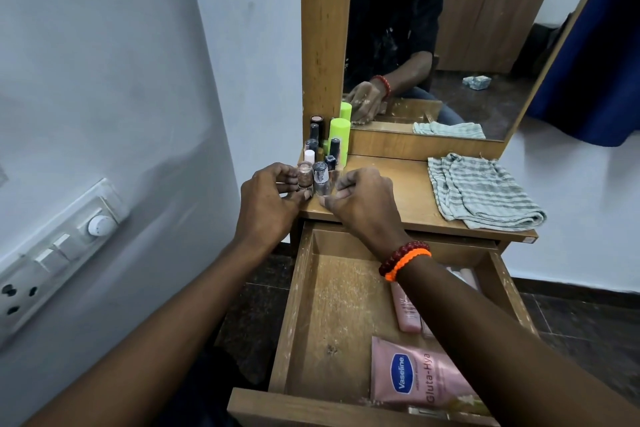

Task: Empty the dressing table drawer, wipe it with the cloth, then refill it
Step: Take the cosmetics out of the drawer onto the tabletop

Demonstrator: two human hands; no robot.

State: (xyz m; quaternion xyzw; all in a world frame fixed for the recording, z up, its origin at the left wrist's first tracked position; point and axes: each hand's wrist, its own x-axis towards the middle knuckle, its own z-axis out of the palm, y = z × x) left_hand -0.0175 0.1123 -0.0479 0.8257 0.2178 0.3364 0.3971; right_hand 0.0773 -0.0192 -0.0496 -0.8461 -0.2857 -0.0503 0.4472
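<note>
At frame centre, left hand [266,199] pinches a pink bottle [305,176] on the table [398,198]; right hand [360,199] curled beside a grey bottle [320,178], grip unclear; drawer [332,305] open below, contents partly arm-hidden; cloth [481,192] at right.

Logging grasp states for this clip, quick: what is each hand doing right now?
Left hand: fingers pinch the pink glitter bottle on the tabletop.
Right hand: fingers curled beside the silver glitter bottle; grip cannot be told.
</note>
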